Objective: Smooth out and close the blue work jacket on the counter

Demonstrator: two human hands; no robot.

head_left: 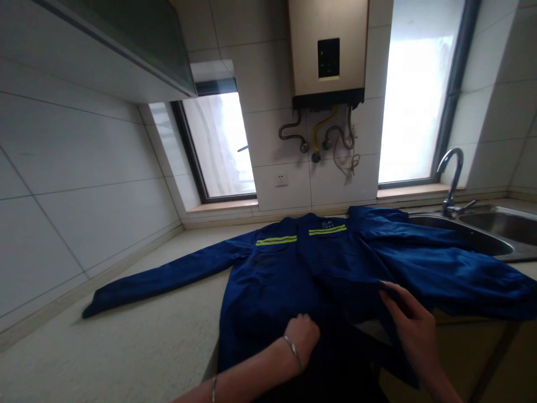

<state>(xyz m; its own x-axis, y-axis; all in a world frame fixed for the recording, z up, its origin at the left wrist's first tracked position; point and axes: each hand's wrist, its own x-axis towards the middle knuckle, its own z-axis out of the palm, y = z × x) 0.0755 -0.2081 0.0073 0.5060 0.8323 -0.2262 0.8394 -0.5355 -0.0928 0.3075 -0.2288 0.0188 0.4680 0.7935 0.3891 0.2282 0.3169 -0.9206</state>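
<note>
A dark blue work jacket (pixel 277 274) with yellow-green reflective stripes (pixel 277 240) lies spread front-up on a pale kitchen counter (pixel 138 336). One sleeve stretches to the left, the other over the sink's edge to the right. My left hand (pixel 302 336), wearing a thin bracelet, is closed on the jacket's lower front near the hem. My right hand (pixel 409 324) pinches the right front panel's edge, fingers curled over the cloth. The hem hangs over the counter's near edge.
A steel sink (pixel 495 229) with a curved tap (pixel 451 179) sits at the right. A water heater (pixel 327 50) with hoses hangs on the tiled wall between two windows. A wall socket (pixel 281 179) is below it. A range hood (pixel 138 39) juts out upper left.
</note>
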